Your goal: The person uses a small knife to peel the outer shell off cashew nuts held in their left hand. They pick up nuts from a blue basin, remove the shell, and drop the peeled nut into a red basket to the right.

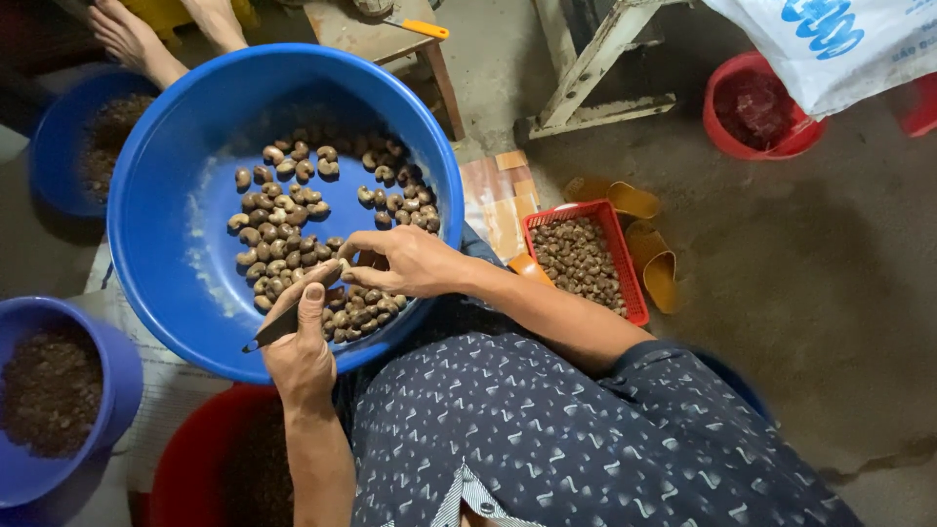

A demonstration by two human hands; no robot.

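A: Patterned dark sleeve [586,429] is filling the lower centre of the frame, nearest the lens. Both forearms are reaching up from it toward the blue basin [176,244].

B: Left hand?

A: Left hand [301,351] is sitting at lower centre-left, over the basin's near rim, fingers curled shut around a small dark knife [283,325]. Long axis of the knife is running diagonally: one end is pointing down-left toward the rim, the other up-right toward the other hand. Thumb is lying along the upper part of it.

B: Right hand?

A: Right hand [405,262] is hovering at centre frame over the nuts, fingers pinched narrow. Something small is sitting at the fingertips, right where the knife's upper end is meeting them; cannot tell exactly what, likely one of the cashew nuts [293,220].

B: The nuts themselves?

A: Lying loose in the basin, scattered from its centre to its right wall, curved and brownish.

B: Surroundings?

A: Red mesh basket [630,283] of more nuts is standing on the floor right of centre. Yellow sandals [649,244] are lying just beside it. Blue bucket [107,390] of brown bits is showing at lower left, red tub [761,107] at upper right, bare feet [137,39] of another person at upper left.
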